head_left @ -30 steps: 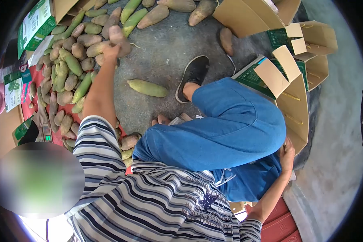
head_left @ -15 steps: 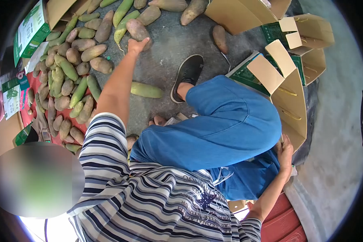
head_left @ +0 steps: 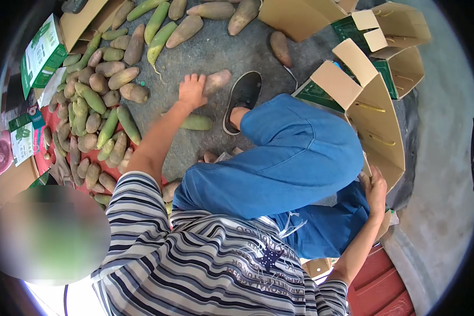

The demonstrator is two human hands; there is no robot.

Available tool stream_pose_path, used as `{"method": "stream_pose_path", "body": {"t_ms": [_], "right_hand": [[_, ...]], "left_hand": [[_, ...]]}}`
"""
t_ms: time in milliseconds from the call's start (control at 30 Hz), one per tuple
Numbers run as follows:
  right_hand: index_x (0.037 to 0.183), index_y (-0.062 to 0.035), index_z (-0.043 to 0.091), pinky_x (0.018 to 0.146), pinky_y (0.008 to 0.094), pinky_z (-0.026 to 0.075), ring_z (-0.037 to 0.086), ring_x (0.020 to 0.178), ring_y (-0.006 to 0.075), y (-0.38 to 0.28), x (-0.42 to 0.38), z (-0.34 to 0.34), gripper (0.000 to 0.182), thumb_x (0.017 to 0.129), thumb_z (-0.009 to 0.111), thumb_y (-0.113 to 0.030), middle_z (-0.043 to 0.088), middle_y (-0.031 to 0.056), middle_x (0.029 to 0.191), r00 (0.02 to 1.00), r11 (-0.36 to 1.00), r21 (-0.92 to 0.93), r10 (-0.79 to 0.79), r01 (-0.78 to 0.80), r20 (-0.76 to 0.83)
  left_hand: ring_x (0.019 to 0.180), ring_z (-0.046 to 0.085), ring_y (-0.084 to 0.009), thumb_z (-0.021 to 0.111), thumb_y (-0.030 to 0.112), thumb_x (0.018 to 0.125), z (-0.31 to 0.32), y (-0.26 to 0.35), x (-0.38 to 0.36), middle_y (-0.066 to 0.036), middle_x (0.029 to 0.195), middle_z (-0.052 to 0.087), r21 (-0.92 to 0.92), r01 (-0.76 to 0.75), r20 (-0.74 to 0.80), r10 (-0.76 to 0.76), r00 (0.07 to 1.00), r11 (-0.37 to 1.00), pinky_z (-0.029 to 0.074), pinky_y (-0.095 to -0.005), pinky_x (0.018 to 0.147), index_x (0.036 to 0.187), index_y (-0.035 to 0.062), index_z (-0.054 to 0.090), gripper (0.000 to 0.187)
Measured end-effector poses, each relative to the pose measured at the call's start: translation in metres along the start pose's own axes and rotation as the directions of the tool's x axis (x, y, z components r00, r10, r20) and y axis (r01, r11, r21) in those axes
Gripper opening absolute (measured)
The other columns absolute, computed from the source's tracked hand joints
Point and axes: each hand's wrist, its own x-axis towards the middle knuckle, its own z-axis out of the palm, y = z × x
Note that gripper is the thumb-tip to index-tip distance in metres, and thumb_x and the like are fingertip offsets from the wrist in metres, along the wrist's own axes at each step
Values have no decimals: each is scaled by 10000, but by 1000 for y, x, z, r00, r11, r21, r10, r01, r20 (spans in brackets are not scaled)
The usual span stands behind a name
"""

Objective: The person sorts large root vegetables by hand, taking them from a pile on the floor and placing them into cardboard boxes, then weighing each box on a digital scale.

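Observation:
My left hand [head_left: 193, 90] is low over the dark floor, its fingers closed over the near end of a pinkish-brown radish [head_left: 219, 80]. Part of that radish is hidden under the fingers. Just below my wrist lies a green radish [head_left: 196, 122]. To the left spreads a pile of green and brown radishes [head_left: 92, 97]. At the right, beside my bent knee, my right hand [head_left: 375, 190] pinches the lower edge of an open cardboard box [head_left: 376, 124] with yellow cord handles. Some of its fingers are hidden behind the edge.
More open boxes stand at the upper right [head_left: 400, 26] and top [head_left: 295, 18]. A single brown radish [head_left: 280, 48] lies near them. My black shoe [head_left: 246, 95] is planted mid-floor. At the left are a green-and-white carton [head_left: 43, 52] and a pink round object [head_left: 1, 152].
My left hand has brought the pinkish-brown radish down and to the right, from beside the green radishes toward my shoe. The right hand stays at the box edge.

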Motion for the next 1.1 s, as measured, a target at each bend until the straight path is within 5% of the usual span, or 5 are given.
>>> {"method": "stream_pose_path", "body": {"t_ms": [100,200,400,633,1100], "right_hand": [[998,-51,595,728,424,469,593,865,369,2,-1,0,181,831,614,-115,605,155,938,1000,1000,18,16,-16,16],[1001,-65,595,735,428,469,591,873,370,4,-2,2,182,822,606,-97,607,155,943,1000,1000,23,8,-8,22],[1009,-58,596,745,421,467,590,889,372,8,0,-1,208,806,613,-93,612,161,951,999,998,62,-23,20,39],[1098,-5,584,797,403,478,590,963,375,5,-2,-4,315,824,631,-154,621,194,1054,998,1000,28,-15,13,55],[1110,-7,593,826,409,471,596,962,369,17,-4,8,339,819,629,-178,624,206,1046,1000,1000,22,4,-3,-30]], "left_hand": [[1005,592,-345,733,415,659,4,2,-5,-180,1150,586,-439,330,244,-243,939,836,476,-400,873,1192,33,522,689],[981,616,-269,734,426,691,-4,15,-21,-155,1121,609,-834,538,466,-368,805,120,479,-328,846,1200,5,530,692],[1026,580,-196,755,304,721,-111,81,-45,-127,1150,591,-964,-177,-209,-155,965,197,455,-330,889,1243,-17,494,666],[1077,530,-329,785,329,578,-273,230,-68,-162,1169,555,-316,-896,-852,323,412,312,398,-411,948,1238,33,507,775],[1010,557,-322,648,201,802,-169,177,-58,-162,1077,565,-543,-619,-553,314,772,567,456,-380,865,1146,31,543,398]]}}
